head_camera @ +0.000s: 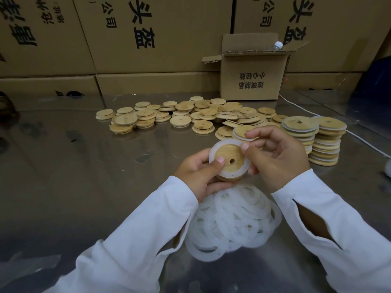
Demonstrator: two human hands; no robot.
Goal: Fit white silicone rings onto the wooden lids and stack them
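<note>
I grip wooden lid (229,160) in left hand (195,173), above loose ring pile (232,216) | right hand (278,158) pinches silicone ring (214,150) on lid rim | risk: ring may pop off far side if I press one side only

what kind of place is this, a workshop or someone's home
Most likely a small packing or assembly workshop: printed cardboard cartons stacked behind a metal worktable, a loose heap of wooden lids, and ringed lids in neat stacks at the right.
</note>
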